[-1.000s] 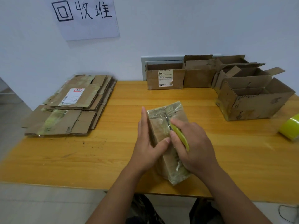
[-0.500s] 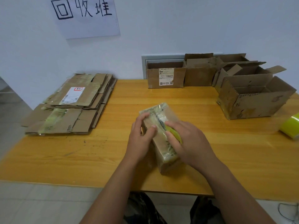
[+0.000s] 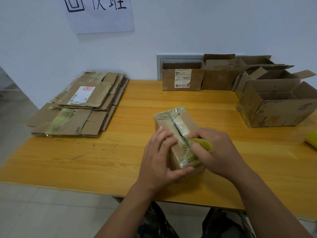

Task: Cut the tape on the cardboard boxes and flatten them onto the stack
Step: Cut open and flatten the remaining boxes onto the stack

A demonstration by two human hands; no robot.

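Gripping a small taped box [image 3: 173, 127] at the near middle of the bench [image 3: 120, 160], the left hand [image 3: 159, 162] is curling its fingers over the box's left side while its thumb is pressing against the near end; the right hand [image 3: 216, 152] is closing round a yellow-green cutter [image 3: 203, 143], whose tip is sitting in the seam on the box's top; the far part of that seam is gaping open as a dark slit, and glossy tape is covering the top and wrapping over the ends; the box is lying with its long side running away from the person, resting on the bench; a stack [image 3: 80, 105] of flattened cardboard is lying at the far left of the bench, well apart from the box, with a white label facing up on its top sheet; open boxes are standing along the far edge against the wall: a labelled box [image 3: 182, 78], a plain box [image 3: 219, 74] touching it on the right, and a big box [image 3: 276, 103] at the right with its flaps standing up; more cardboard is showing behind the big box, too jumbled to count; a yellow-green object [image 3: 311, 140] is poking in at the right edge, mostly cut off by the frame; a paper sign [image 3: 99, 14] with hand-drawn characters is hanging on the wall above the stack.
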